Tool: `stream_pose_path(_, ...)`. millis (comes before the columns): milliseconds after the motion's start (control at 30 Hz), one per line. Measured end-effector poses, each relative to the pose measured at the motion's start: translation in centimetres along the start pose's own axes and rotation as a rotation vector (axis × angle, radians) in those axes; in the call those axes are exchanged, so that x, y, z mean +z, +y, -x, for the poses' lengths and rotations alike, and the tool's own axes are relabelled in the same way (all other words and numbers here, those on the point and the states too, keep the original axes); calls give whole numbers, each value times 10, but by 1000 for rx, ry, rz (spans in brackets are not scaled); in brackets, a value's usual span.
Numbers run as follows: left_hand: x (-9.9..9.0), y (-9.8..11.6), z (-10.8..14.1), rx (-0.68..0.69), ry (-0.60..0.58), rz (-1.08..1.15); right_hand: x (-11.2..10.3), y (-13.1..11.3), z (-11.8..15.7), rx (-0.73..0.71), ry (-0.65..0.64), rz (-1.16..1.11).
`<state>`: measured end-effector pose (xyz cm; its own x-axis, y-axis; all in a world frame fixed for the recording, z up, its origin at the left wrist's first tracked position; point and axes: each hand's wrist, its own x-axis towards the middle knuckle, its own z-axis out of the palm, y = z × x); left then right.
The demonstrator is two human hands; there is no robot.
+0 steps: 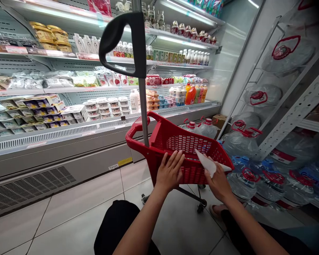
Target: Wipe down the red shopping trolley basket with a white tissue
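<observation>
A red plastic shopping cart (155, 152) on small wheels stands on the tiled floor before me. My left hand (170, 170) lies flat against the cart's near side, fingers spread and holding nothing. In my right hand (218, 182) is a white paper tissue (207, 163), gripped at the cart's near right rim. Part of the tissue sticks up past my fingers and part lies along the rim. The cart's grey metal pole rises at its left end, topped by a black loop handle (140, 46). Through the cart's slatted walls I cannot make out anything inside.
An open refrigerated case (95, 134) with tubs, cartons and bottles runs along the left and back. On the right, a white metal rack (289, 109) holds large water bottles (244, 180) with red handles. More red-capped bottles (207, 128) stand behind the cart.
</observation>
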<state>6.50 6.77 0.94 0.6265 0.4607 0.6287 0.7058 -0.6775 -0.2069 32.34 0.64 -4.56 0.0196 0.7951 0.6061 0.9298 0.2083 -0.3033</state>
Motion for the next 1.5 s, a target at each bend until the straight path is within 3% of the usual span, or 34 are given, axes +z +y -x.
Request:
stream_pose_path(100,0,3,-2,-48,-14,6,-4,40,11,152,67,43)
stream_pose_path(200,1,8,-4,-58,-23,25,3,43,7,264,145,31)
stream_pose_path(300,1,12,-5,-55,-23,42,19,4,-8,181,161,-29)
stream_pose_path(433,0,11,-3,-58,-23,48,36,-66,-23,-37,51,-145)
stream_pose_path(500,-1,7,-1,-62,-27,47,35,-81,-24,-71,28,-180)
stream_pose_path(600,-3,-2,2,-56,-32,58,25,-63,-18,-72,2,-152)
stream_pose_path(767,-8,-14,2,-91,-32,84,3,23,3,125,42,83)
stream_pose_path(867,-8,-16,0,-130,-33,86,-6,53,10,231,2,173)
stream_pose_path(967,-5,-14,-2,-152,-32,89,-1,41,5,225,15,231)
stream_pose_path(1133,9,4,-4,-88,-40,108,34,-36,-24,-30,48,123)
stream_pose_path(1233,15,11,-4,-68,-49,92,47,-67,-36,-69,59,63)
stream_pose_path(1333,15,8,-5,-69,-77,77,41,-64,-34,-74,30,41)
stream_pose_path(1500,12,-2,-6,-81,-92,108,13,-22,-17,-1,-2,60)
